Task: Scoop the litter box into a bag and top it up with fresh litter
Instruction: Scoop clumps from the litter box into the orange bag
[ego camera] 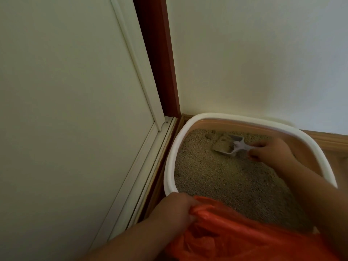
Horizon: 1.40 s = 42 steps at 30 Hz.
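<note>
Litter box [170, 157], white-rimmed with a tan inner wall, set into a room corner at about 4 o'clock of the view, its far rim against the wall [254, 53] and its left rim beside a door track [150, 161]. Contents: grey-beige granular litter [226, 178], surface uneven, with a dug hollow toward 12 o'clock of the box. Scoop [228, 146], pale plastic, lying low in that hollow with its bowl part-filled; whether the load is a clump or loose grain cannot be told. Right hand [271, 149], at 2 o'clock of the box, fingers curled round the scoop's handle. Bag [235, 234], orange thin plastic, draped over the near rim at 6 o'clock, its mouth crumpled. Left hand [177, 208], at 7 o'clock, clenched on a gathered fold of the bag's edge. Step judged in hand: lifting a scoopful for transfer. Handling advice: raise the scoop level, carry it low across the litter toward 6 o'clock, and have the left hand pull the bag's mouth wide before tipping, since the film as it lies looks too collapsed to catch a load cleanly. Fresh litter supply: not in view.
</note>
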Each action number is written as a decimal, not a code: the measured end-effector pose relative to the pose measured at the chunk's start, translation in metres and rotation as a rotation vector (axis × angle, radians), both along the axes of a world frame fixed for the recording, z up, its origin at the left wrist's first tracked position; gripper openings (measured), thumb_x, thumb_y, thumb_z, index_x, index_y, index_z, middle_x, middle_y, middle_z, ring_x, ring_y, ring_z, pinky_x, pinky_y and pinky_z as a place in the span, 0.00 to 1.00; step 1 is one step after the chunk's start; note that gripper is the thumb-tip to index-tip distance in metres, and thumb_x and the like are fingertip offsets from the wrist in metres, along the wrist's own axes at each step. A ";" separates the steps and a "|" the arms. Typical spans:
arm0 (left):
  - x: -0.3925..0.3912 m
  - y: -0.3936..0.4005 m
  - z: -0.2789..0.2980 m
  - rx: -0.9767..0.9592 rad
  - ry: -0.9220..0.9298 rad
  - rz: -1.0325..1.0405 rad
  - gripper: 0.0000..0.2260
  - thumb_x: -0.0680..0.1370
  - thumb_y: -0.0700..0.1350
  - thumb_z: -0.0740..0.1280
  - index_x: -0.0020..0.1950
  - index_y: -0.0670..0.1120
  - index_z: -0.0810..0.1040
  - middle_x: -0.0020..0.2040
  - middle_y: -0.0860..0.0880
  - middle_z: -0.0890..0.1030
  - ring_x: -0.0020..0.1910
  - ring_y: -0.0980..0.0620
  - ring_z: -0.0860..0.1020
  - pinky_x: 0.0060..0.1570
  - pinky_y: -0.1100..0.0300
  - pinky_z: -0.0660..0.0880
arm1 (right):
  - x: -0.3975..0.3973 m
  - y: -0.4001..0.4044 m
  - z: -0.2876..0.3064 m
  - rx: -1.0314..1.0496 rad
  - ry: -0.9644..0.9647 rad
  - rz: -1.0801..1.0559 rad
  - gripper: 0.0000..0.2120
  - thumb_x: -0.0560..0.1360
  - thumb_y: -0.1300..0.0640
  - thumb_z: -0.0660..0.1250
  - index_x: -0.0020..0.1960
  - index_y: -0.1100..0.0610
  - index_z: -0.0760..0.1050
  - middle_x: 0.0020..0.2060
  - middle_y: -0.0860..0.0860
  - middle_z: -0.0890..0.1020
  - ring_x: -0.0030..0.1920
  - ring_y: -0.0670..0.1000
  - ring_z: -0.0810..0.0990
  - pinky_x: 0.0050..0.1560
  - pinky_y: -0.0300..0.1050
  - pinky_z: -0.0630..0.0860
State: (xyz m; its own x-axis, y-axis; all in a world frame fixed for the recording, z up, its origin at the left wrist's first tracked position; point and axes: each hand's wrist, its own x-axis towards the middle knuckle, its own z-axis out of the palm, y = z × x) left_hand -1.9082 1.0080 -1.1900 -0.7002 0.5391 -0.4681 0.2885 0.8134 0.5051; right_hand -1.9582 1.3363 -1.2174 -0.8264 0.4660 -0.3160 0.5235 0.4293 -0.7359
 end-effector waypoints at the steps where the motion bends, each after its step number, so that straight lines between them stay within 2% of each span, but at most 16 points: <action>1: 0.000 0.000 0.000 0.001 0.000 0.001 0.14 0.78 0.47 0.70 0.63 0.57 0.83 0.56 0.53 0.84 0.55 0.55 0.82 0.63 0.58 0.76 | 0.000 0.005 0.007 0.032 -0.001 0.012 0.09 0.74 0.62 0.74 0.54 0.56 0.84 0.37 0.54 0.86 0.35 0.52 0.83 0.32 0.43 0.78; 3: -0.001 0.000 0.001 -0.006 0.004 -0.007 0.14 0.78 0.46 0.70 0.62 0.57 0.83 0.56 0.53 0.84 0.55 0.55 0.82 0.63 0.58 0.76 | -0.005 0.011 0.012 0.041 -0.009 0.009 0.09 0.74 0.63 0.74 0.53 0.56 0.83 0.36 0.54 0.86 0.33 0.50 0.82 0.30 0.42 0.76; 5: 0.000 0.000 0.000 -0.008 0.003 -0.011 0.15 0.77 0.46 0.69 0.63 0.58 0.83 0.57 0.54 0.84 0.55 0.56 0.81 0.63 0.58 0.76 | -0.011 0.008 0.010 0.013 -0.021 -0.016 0.10 0.73 0.63 0.75 0.54 0.58 0.83 0.36 0.54 0.86 0.36 0.52 0.85 0.37 0.48 0.84; 6: 0.000 0.000 0.000 -0.008 -0.001 -0.009 0.15 0.77 0.46 0.69 0.63 0.58 0.83 0.57 0.54 0.84 0.55 0.57 0.81 0.63 0.58 0.76 | -0.014 0.004 0.005 0.001 -0.029 -0.021 0.10 0.73 0.63 0.75 0.54 0.58 0.84 0.36 0.54 0.86 0.38 0.54 0.87 0.42 0.53 0.85; 8: -0.001 0.000 0.001 -0.011 -0.003 -0.008 0.15 0.77 0.46 0.70 0.63 0.58 0.83 0.57 0.54 0.84 0.55 0.56 0.81 0.63 0.57 0.76 | -0.017 -0.012 -0.004 -0.014 -0.026 -0.011 0.10 0.72 0.60 0.76 0.54 0.56 0.84 0.36 0.54 0.86 0.42 0.58 0.87 0.45 0.58 0.85; 10: 0.000 0.000 0.000 -0.008 -0.001 -0.015 0.15 0.77 0.46 0.70 0.63 0.58 0.83 0.57 0.54 0.84 0.56 0.56 0.81 0.63 0.58 0.75 | -0.017 -0.030 -0.013 -0.057 0.020 -0.015 0.11 0.73 0.60 0.75 0.55 0.56 0.84 0.37 0.53 0.86 0.41 0.59 0.86 0.42 0.56 0.85; 12: 0.000 0.000 0.001 -0.004 0.002 -0.019 0.15 0.78 0.46 0.69 0.64 0.57 0.83 0.58 0.53 0.84 0.56 0.55 0.81 0.63 0.59 0.75 | -0.017 -0.048 -0.023 -0.130 0.073 -0.053 0.12 0.73 0.61 0.75 0.57 0.58 0.84 0.39 0.54 0.86 0.37 0.56 0.84 0.35 0.50 0.83; 13: 0.001 0.000 0.002 -0.004 0.002 -0.021 0.15 0.78 0.46 0.69 0.64 0.56 0.83 0.58 0.53 0.83 0.57 0.54 0.81 0.63 0.58 0.75 | -0.017 -0.056 -0.027 -0.171 0.091 -0.071 0.13 0.73 0.61 0.75 0.58 0.58 0.83 0.40 0.54 0.86 0.37 0.55 0.84 0.35 0.50 0.83; 16: 0.000 0.000 0.001 -0.010 -0.002 -0.022 0.15 0.79 0.45 0.69 0.64 0.55 0.83 0.59 0.52 0.83 0.58 0.54 0.81 0.64 0.58 0.75 | -0.018 -0.073 -0.037 -0.292 0.109 -0.114 0.16 0.73 0.62 0.76 0.60 0.58 0.82 0.43 0.54 0.86 0.45 0.59 0.86 0.46 0.60 0.85; 23: -0.001 0.000 -0.002 -0.010 -0.035 -0.004 0.14 0.78 0.45 0.70 0.63 0.56 0.83 0.59 0.54 0.83 0.58 0.56 0.81 0.66 0.58 0.75 | -0.013 -0.092 -0.047 -0.556 0.210 -0.174 0.18 0.73 0.65 0.75 0.62 0.57 0.81 0.46 0.54 0.87 0.46 0.53 0.85 0.49 0.47 0.82; 27: 0.000 -0.001 -0.001 -0.008 -0.027 0.001 0.14 0.78 0.45 0.70 0.62 0.57 0.83 0.57 0.55 0.84 0.56 0.57 0.81 0.64 0.57 0.75 | -0.011 -0.082 -0.043 -0.677 0.220 -0.182 0.18 0.74 0.68 0.73 0.63 0.60 0.80 0.49 0.56 0.87 0.52 0.57 0.86 0.60 0.56 0.81; 31: 0.001 -0.001 0.001 0.004 -0.018 0.008 0.16 0.78 0.45 0.70 0.64 0.58 0.83 0.58 0.54 0.84 0.57 0.56 0.81 0.64 0.60 0.75 | 0.011 -0.054 -0.036 -0.632 0.188 -0.106 0.18 0.73 0.67 0.73 0.62 0.60 0.81 0.50 0.57 0.87 0.52 0.56 0.87 0.60 0.55 0.81; 34: 0.002 0.000 0.001 0.004 -0.005 0.012 0.14 0.79 0.46 0.70 0.64 0.57 0.83 0.58 0.54 0.84 0.56 0.57 0.81 0.64 0.60 0.75 | 0.030 -0.031 -0.028 -0.562 0.114 0.056 0.16 0.74 0.67 0.73 0.60 0.58 0.82 0.48 0.56 0.88 0.52 0.57 0.86 0.61 0.56 0.81; 38: 0.006 -0.001 0.001 0.032 -0.005 0.034 0.13 0.79 0.47 0.71 0.62 0.58 0.83 0.57 0.56 0.84 0.55 0.60 0.81 0.60 0.65 0.74 | 0.049 -0.009 -0.013 -0.472 -0.018 0.262 0.14 0.74 0.67 0.72 0.59 0.60 0.82 0.45 0.55 0.88 0.48 0.53 0.87 0.51 0.44 0.83; 42: 0.008 -0.001 0.001 0.040 0.027 0.028 0.13 0.79 0.48 0.71 0.63 0.57 0.83 0.58 0.56 0.84 0.55 0.60 0.80 0.57 0.68 0.71 | 0.055 -0.017 -0.009 -0.327 -0.089 0.363 0.11 0.73 0.65 0.75 0.55 0.56 0.84 0.42 0.52 0.88 0.44 0.49 0.88 0.45 0.38 0.82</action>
State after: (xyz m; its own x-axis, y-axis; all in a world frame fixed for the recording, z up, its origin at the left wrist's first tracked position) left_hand -1.9005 1.0073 -1.1888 -0.7273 0.5371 -0.4271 0.2803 0.8006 0.5296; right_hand -1.9034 1.3192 -1.2268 -0.8802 0.0179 -0.4742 0.4499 0.3494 -0.8219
